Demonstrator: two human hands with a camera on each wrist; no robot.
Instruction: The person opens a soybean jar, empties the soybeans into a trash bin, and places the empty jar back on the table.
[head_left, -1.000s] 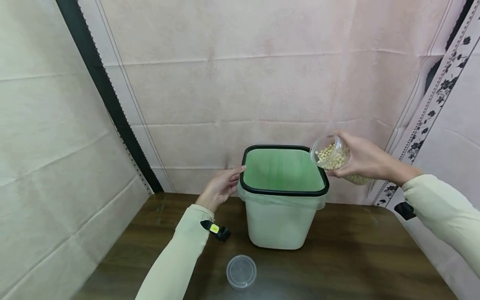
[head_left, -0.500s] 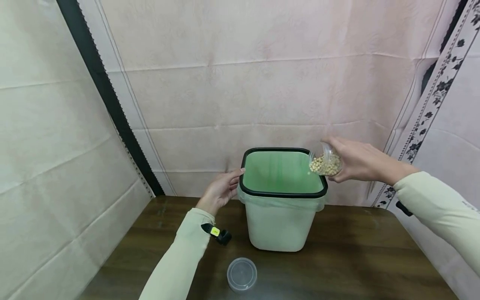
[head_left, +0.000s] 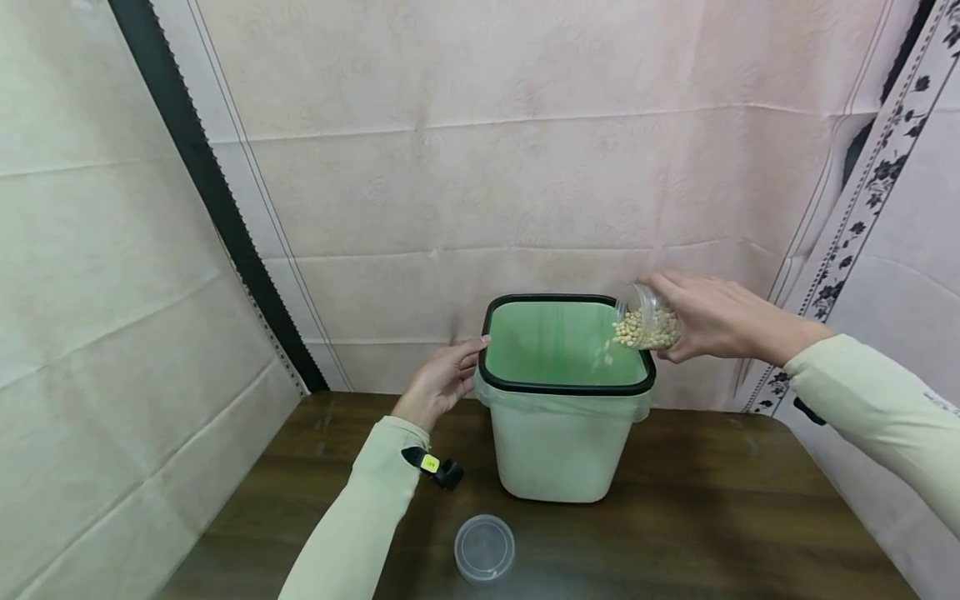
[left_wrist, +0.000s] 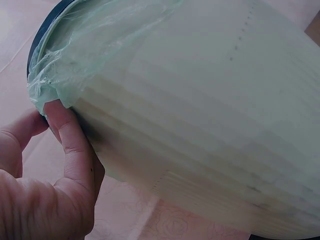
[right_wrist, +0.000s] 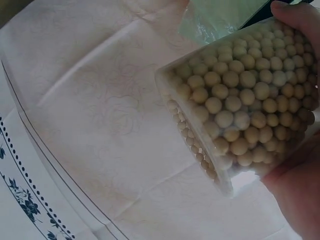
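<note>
A pale green trash bin (head_left: 558, 450) with a black rim stands on the table, lined with a thin green bag (left_wrist: 100, 45) folded over its edge. My left hand (head_left: 442, 379) pinches the bin's left rim, thumb on one side and fingers against the bag outside. In my right hand (head_left: 727, 317) is a clear plastic jar (head_left: 648, 321) of soybeans (right_wrist: 250, 95), tipped over the bin's right rim. Some beans fall from its mouth into the bin. The jar's base faces the right wrist camera, and many beans show inside. The bin's bottom is hidden.
A round clear lid (head_left: 484, 547) lies on the brown wooden table (head_left: 705, 508) in front of the bin. Pale cloth (head_left: 487, 183) hangs close behind the table and along both sides.
My right hand has moved slightly left and tipped the jar further over the rim. Beans now fall from it. My left hand stays on the rim.
</note>
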